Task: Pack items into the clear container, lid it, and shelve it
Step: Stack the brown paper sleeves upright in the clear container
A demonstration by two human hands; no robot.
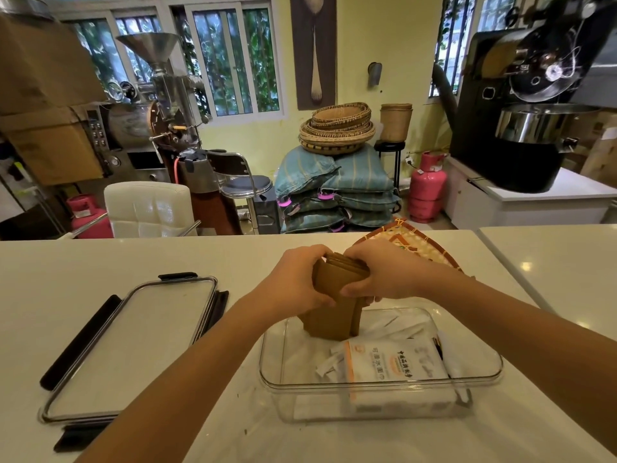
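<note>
Over 1 clear container (perhaps 2 packets inside), 2 hands grip brown bags.

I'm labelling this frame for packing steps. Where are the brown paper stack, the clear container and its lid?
brown paper stack (334, 315): head view, front face below the hands.
clear container (377, 389): head view, near rim.
lid (140, 342): head view, middle of the clear panel.

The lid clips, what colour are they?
Black clips on the clear lid, seen in the head view.
</note>
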